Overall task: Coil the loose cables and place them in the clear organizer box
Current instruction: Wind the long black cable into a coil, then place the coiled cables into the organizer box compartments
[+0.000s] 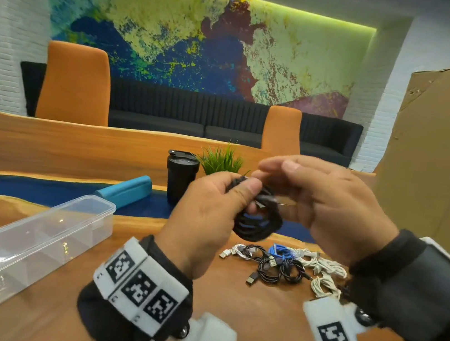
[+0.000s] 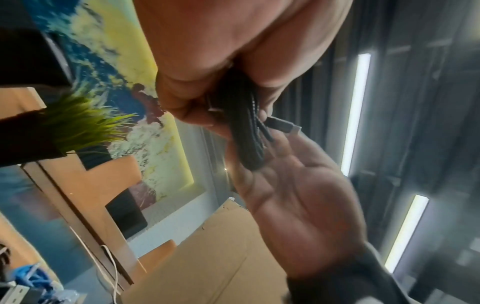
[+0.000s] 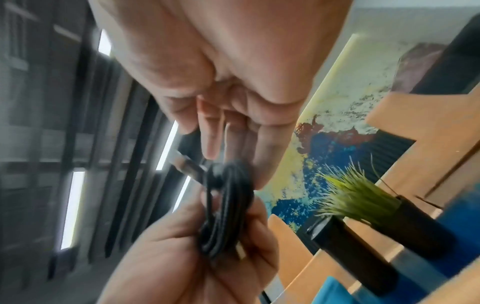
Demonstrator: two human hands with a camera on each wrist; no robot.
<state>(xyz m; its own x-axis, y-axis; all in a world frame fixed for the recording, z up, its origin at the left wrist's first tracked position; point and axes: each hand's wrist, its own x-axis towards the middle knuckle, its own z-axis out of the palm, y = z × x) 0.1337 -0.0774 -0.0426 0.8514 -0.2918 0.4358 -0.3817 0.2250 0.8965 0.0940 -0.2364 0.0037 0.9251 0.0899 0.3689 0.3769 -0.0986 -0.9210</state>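
A coiled black cable (image 1: 259, 217) is held up above the wooden table (image 1: 254, 315), gripped between the thumb and curled fingers of the left hand (image 1: 207, 220). The right hand (image 1: 327, 203) is raised just beside the coil with fingers loosely extended; whether anything is pinched cannot be told. A pile of loose cables (image 1: 285, 264) is seen on the table below, and a clear box (image 1: 17, 244) to the left, well apart

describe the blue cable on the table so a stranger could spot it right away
Start at the wooden table, then find the pile of loose cables below the right hand. The blue cable lies at the pile's far edge; its neighbours are all black or white.
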